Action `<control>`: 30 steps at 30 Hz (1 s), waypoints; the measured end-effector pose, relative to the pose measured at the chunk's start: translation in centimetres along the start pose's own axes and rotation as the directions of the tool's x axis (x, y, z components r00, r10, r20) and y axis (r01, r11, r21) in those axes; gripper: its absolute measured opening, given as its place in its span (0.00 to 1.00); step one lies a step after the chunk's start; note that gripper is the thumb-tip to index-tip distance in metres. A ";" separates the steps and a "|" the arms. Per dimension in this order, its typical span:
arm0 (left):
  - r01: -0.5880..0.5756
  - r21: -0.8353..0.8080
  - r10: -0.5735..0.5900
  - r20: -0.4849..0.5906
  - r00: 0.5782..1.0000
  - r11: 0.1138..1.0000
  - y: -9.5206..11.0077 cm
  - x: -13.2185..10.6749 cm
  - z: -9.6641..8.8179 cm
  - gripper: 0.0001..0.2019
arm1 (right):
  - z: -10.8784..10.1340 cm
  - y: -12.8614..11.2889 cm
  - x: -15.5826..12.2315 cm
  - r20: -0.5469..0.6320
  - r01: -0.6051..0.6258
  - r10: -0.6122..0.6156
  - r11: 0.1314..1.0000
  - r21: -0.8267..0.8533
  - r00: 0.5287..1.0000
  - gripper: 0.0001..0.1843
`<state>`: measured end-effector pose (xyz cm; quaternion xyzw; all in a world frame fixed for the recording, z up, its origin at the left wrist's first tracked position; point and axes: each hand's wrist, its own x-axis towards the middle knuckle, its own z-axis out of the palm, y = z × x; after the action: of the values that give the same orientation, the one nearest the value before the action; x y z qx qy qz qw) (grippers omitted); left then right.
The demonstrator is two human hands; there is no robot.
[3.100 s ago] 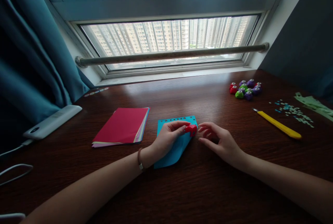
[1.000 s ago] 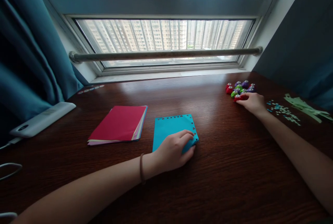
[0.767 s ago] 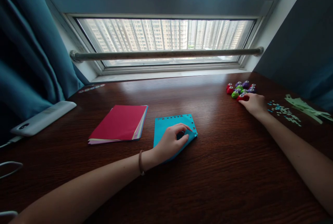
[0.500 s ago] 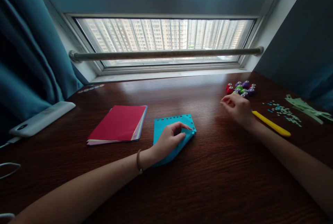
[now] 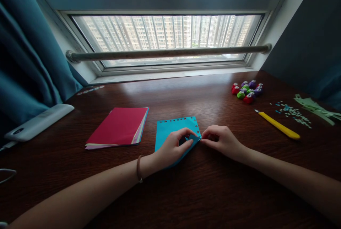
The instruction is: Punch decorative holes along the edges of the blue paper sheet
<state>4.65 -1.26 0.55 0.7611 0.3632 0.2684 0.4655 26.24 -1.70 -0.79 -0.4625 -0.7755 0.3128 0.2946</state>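
A blue paper sheet [image 5: 170,128] with punched holes along its far and right edges lies on the dark wooden table [image 5: 186,193]. My left hand [image 5: 173,147] rests on the sheet, its fingers curled and lifting the right edge. My right hand [image 5: 221,140] is beside it, fingertips pinched at the sheet's right corner. What the right fingers grip is too small to make out.
A stack of coloured paper [image 5: 117,127], red on top, lies to the left. Several small coloured punches [image 5: 246,90] cluster at the far right, near a yellow craft knife [image 5: 278,126], paper bits [image 5: 291,112] and green paper strips [image 5: 317,108]. A white device [image 5: 34,122] sits far left.
My right hand set the red punch among the other punches, then came back to the blue sheet's right corner. My left hand stayed on the sheet and lifted its edge.
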 end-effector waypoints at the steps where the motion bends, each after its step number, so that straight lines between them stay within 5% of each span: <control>1: 0.001 0.012 -0.001 0.005 1.000 1.000 0.0 0.0 0.0 0.12 | 0.0 0.0 0.0 0.003 -0.005 0.005 1.000 0.006 1.000 0.04; 7: -0.144 0.160 0.140 0.033 0.990 0.977 0.2 -0.5 0.2 0.17 | 0.1 -0.2 -0.2 0.003 0.006 -0.006 1.000 -0.019 1.000 0.04; 12: -0.329 0.441 0.292 0.153 0.944 0.835 0.1 -1.0 0.8 0.19 | 0.3 -0.1 -0.3 -0.009 0.006 -0.006 0.998 -0.056 1.000 0.04; 22: -0.373 0.708 0.306 0.228 0.924 0.600 0.2 -1.3 1.5 0.21 | -0.1 -1.2 -0.5 0.087 -0.019 0.027 0.996 -0.088 0.996 0.03; 26: -0.360 0.726 0.301 0.218 0.928 0.586 -0.1 -1.4 1.6 0.22 | -1.9 -1.1 0.5 -0.003 -0.168 0.168 0.984 0.053 0.986 0.08; 30: -0.366 0.719 0.322 0.206 0.924 0.591 -0.4 -1.6 1.6 0.20 | -6.5 0.8 2.0 -0.205 -0.294 0.310 0.950 0.107 0.928 0.13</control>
<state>4.81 -3.21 -0.57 0.9462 0.2743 0.1600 0.0617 30.75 1.82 3.04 -0.5968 -0.6456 0.3300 0.3436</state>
